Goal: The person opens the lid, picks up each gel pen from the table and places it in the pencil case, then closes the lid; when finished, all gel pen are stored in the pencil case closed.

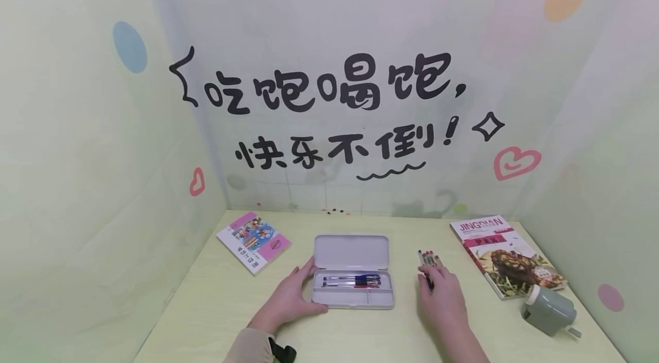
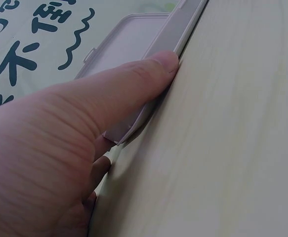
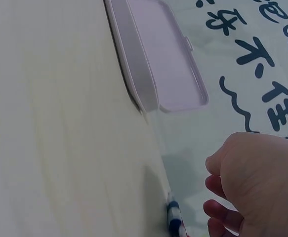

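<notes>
1. The left hand [image 1: 290, 297] lies flat against the pencil case's [image 1: 353, 288] left end, fingers straight, seemingly steadying it.
2. The open case sits mid-table, pens inside.
3. The right hand [image 1: 441, 294] curls over loose pens [image 1: 428, 263] beside it; whether it grips them cannot be told.

A pale yellow-green wooden desk [image 1: 360, 334] carries an open grey plastic pencil case [image 1: 352, 271] at its centre, a small pink-covered booklet [image 1: 253, 241] at far left, loose pens [image 1: 427, 263] right of the case, a glossy red-bordered book [image 1: 507, 254] and a grey-green pencil sharpener [image 1: 548, 310].
</notes>
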